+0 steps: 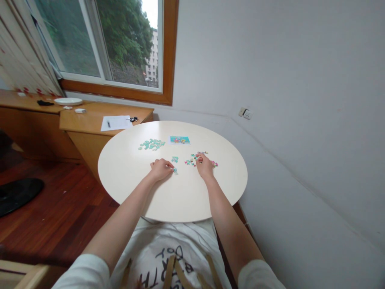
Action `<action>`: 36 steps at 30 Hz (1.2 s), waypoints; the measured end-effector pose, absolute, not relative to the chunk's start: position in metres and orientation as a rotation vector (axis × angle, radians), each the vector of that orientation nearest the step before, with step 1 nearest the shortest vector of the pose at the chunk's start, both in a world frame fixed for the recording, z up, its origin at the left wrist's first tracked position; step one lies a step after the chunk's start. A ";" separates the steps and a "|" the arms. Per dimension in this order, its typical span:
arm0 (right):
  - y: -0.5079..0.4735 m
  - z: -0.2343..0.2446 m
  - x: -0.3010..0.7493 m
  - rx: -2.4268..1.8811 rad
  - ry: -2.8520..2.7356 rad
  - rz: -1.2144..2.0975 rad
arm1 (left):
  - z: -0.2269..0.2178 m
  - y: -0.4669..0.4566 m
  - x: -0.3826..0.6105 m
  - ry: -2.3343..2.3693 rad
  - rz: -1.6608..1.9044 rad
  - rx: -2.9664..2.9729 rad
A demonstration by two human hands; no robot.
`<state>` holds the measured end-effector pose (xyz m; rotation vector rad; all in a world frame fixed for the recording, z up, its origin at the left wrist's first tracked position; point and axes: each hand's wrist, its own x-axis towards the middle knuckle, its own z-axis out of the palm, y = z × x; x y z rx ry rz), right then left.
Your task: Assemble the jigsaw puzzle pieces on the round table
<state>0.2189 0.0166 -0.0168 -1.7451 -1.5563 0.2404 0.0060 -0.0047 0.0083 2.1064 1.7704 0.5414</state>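
Note:
My left hand (161, 169) rests on the round white table (180, 204), its fingertips pinched on a small blue-green and pale jigsaw puzzle piece (175, 171). Just beyond those fingers lies a little joined cluster of puzzle pieces (175, 159). My right hand (205, 165) is over a loose group of multicoloured puzzle pieces (190, 162), with its thumb and fingers curled together among them. Whatever sits between its fingertips is too small to make out. Farther back is a rectangular picture card (179, 139), turquoise with pink and yellow figures.
A heap of pale green puzzle pieces (152, 144) lies at the table's back left. Behind it a wooden cabinet (90, 116) carries a paper sheet (116, 123), keys (134, 119) and a white plate (68, 101). A white wall (285, 100) borders the table's right side.

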 end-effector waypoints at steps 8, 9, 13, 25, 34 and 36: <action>0.020 -0.012 0.212 -1.462 -1.458 0.403 | 0.010 -0.005 0.008 1.782 0.575 2.073; 0.021 -0.013 0.211 -1.428 -1.439 0.465 | 0.009 -0.004 0.008 1.785 0.592 2.063; 0.024 -0.019 0.201 -1.213 -1.400 0.708 | 0.007 -0.002 0.007 1.774 0.671 2.023; 0.009 -0.017 0.182 -0.999 -1.550 1.015 | 0.001 0.000 0.009 1.555 0.900 2.006; 0.011 -0.019 0.181 -0.958 -1.510 1.082 | -0.003 0.000 0.011 1.439 0.800 2.065; 0.012 -0.019 0.181 -0.944 -1.481 1.107 | -0.005 0.001 0.011 1.443 0.803 2.075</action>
